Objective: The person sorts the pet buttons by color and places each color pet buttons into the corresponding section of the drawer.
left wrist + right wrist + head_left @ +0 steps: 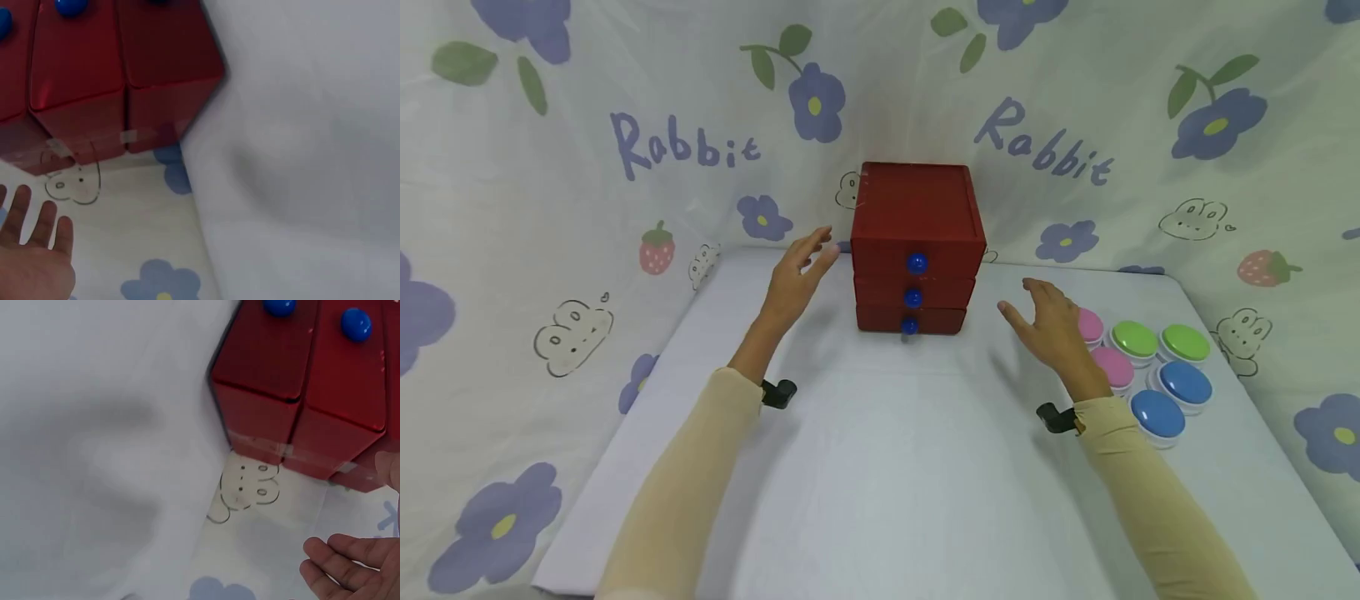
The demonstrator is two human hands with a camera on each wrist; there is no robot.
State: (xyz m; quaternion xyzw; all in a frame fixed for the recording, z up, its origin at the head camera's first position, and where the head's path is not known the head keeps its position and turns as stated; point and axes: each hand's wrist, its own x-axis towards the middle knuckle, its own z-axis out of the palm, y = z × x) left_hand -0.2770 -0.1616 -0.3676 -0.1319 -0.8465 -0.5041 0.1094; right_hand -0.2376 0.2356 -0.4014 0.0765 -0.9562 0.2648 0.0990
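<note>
A red three-drawer cabinet (pixel 917 204) with blue round knobs stands at the back of the white table, its drawers all closed. To its left my left hand (pixel 792 283) is held in the air, fingers extended, holding nothing. In the left wrist view that hand (pixel 34 265) shows at the lower left corner, apart from the red drawers (pixel 78 69). My right hand (pixel 1048 321) hovers to the cabinet's right, fingers loosely spread and nothing in them. The right wrist view shows its fingers (pixel 347 559) below the cabinet (pixel 269 369), not touching it.
On the table's right side, near my right wrist, sit several round push buttons: pink (pixel 1112 367), green (pixel 1185 342) and blue (pixel 1157 414), all with white bases. A patterned cloth (pixel 880 100) hangs behind the white table (pixel 895 475).
</note>
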